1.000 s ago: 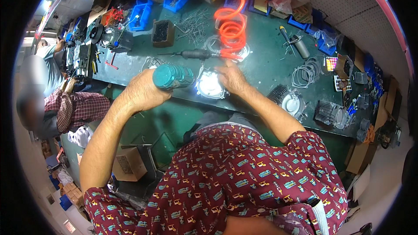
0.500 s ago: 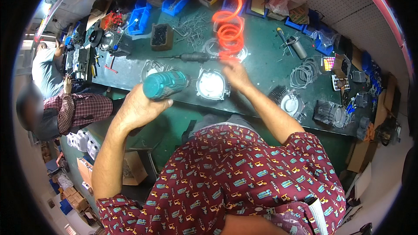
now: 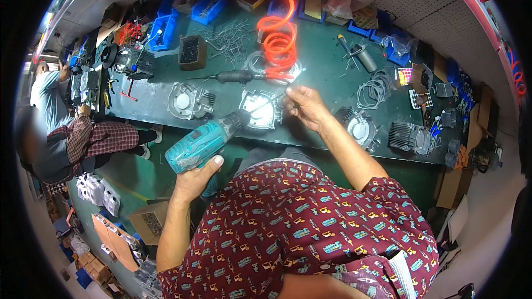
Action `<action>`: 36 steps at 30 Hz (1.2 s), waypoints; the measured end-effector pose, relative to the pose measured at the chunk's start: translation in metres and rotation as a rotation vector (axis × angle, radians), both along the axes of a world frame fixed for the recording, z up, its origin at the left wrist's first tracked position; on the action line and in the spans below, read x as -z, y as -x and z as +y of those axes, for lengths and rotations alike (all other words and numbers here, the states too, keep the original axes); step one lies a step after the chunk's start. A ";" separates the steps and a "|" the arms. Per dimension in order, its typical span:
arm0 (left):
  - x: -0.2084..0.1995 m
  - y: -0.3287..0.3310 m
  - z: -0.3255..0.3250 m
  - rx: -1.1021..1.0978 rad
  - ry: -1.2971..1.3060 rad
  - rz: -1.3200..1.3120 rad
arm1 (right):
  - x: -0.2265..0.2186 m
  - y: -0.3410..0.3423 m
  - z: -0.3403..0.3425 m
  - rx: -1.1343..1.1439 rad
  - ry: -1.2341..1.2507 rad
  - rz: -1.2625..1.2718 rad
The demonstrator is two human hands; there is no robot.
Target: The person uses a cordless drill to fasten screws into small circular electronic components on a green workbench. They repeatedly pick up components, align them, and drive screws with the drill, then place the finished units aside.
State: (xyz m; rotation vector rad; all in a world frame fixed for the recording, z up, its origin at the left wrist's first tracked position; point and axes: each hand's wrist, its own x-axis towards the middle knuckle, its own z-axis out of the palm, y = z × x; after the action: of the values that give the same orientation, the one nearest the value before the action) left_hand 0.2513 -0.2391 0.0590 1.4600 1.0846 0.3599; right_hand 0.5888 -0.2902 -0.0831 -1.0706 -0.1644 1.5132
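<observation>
My left hand (image 3: 195, 181) grips the handle of a teal cordless drill (image 3: 197, 145) at the table's near edge. Its dark chuck and thin bit point up and right across a round metal casting (image 3: 259, 109). Beyond that casting's right side, my right hand (image 3: 308, 107) has thumb and fingers pinched close to the bit's far end. Whatever sits in the pinch is too small to make out. A second casting with fins (image 3: 189, 101) lies left of the first. Behind them rests a dark air screwdriver (image 3: 235, 76), joined to a coiled orange hose (image 3: 279, 50).
Blue bins (image 3: 208, 6) line the back. A box of dark screws (image 3: 192, 52) stands beside loose metal rods (image 3: 231, 41). Rightward lie ring gaskets (image 3: 375, 91) and more finned castings (image 3: 411, 137). Another person (image 3: 83, 144) is at the left.
My left hand has brought the drill lower and nearer my body, and its bit now points up and right. My right hand has moved away from the hose end, fingers pinched. The view has shifted.
</observation>
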 end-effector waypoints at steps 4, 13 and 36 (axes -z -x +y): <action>0.002 -0.002 -0.002 -0.006 0.027 -0.013 | 0.000 0.005 -0.001 0.012 -0.021 0.170; 0.001 0.000 -0.006 -0.038 0.042 -0.030 | 0.002 0.004 -0.009 -0.037 -0.120 0.376; 0.010 0.016 -0.019 0.050 -0.045 0.230 | 0.023 0.019 0.014 -0.245 -0.052 -1.311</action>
State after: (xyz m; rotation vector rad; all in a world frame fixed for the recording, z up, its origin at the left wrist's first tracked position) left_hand 0.2351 -0.2579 0.0487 1.5938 1.2266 0.1851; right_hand 0.5702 -0.2758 -0.1062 -1.8953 -1.2535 0.7671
